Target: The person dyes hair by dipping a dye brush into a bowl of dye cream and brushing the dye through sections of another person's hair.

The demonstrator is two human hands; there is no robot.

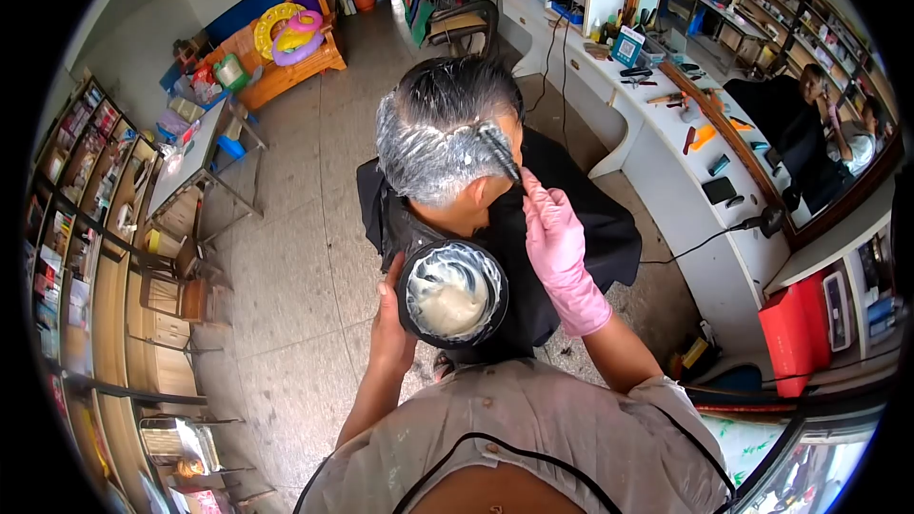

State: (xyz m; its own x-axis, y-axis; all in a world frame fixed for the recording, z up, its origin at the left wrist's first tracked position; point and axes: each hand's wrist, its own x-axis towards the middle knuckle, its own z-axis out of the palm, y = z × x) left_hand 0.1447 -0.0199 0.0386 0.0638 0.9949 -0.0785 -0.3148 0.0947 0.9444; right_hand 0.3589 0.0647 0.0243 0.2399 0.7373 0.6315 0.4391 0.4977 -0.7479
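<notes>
A seated person's head [452,133] is in front of me, with white cream spread through the hair on the side and back; the top is still dark. My left hand [388,328] grips a black bowl [453,340] by its left side. Inside it lies thick whitish cream [447,306], smeared up the walls. In a pink glove, my right hand [555,246] is closed around a black tint brush [501,154]. The brush's head rests against the creamed hair near the temple, just above the ear. A black cape [590,224] covers the person's body.
Along the right runs a white counter [657,119] with combs, clippers, a hair dryer [766,221] and trailing cords, below a mirror [809,124]. Shelves [81,266] and chairs line the left. A wooden bench [295,67] with swim rings stands at the back.
</notes>
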